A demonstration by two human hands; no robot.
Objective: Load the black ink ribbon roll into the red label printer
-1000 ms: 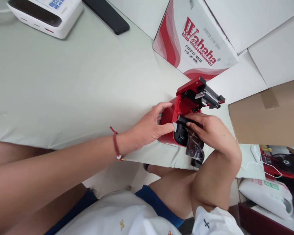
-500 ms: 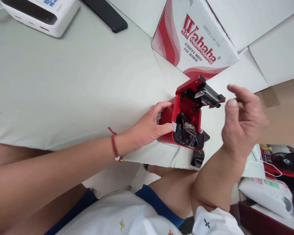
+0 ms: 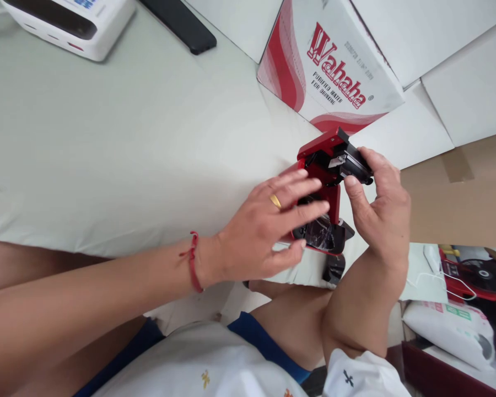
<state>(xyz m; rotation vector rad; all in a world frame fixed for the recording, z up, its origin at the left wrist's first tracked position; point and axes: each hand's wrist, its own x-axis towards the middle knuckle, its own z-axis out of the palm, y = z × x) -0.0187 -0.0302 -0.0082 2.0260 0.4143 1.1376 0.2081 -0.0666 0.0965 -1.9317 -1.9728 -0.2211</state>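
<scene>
A small red box-shaped device (image 3: 334,207), which looks like a label printer, stands at the right end of the cloth-covered table. Its hinged lid (image 3: 320,145) is raised, with a black roller assembly along the free edge. Inside the body lies a roll of dark, shiny film (image 3: 320,234), partly covered by my fingers. My left hand (image 3: 262,229) hovers over the near left side of the device, fingers spread, holding nothing. At the lid's right edge, my right hand (image 3: 382,212) has its thumb and forefinger closed around the roller end.
Behind the device stands a white and red water carton (image 3: 330,66). A black phone-like object (image 3: 182,25) and a white box-like device (image 3: 70,27) lie at the back left. Dark shiny film (image 3: 334,269) shows at the table's front edge. A cardboard box (image 3: 458,193) is on the right.
My left hand has let go of the device's side and spread over its opening. My right hand has moved left from the air and taken hold of the lid's edge.
</scene>
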